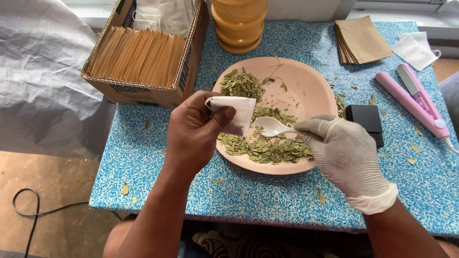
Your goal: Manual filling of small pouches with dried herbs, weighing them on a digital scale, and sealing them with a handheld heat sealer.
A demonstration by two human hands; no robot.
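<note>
My left hand (193, 131), bare, pinches a small white paper pouch (237, 112) by its open top, held just above the left side of a pink plate (306, 91). My right hand (346, 155) wears a pale glove and holds a white plastic spoon (270, 126), its empty bowl beside the pouch's lower edge. Dried green leaves (267, 148) lie heaped along the plate's near rim, with a second heap (241, 85) at its far left.
A cardboard box (143, 88) of brown envelopes stands at the back left, a yellow ribbed jar (239, 24) behind the plate. To the right lie a black pocket scale (366, 122), a pink heat sealer (416, 100), brown envelopes (361, 40) and white pouches (415, 50). The blue speckled table (143, 157) ends near me.
</note>
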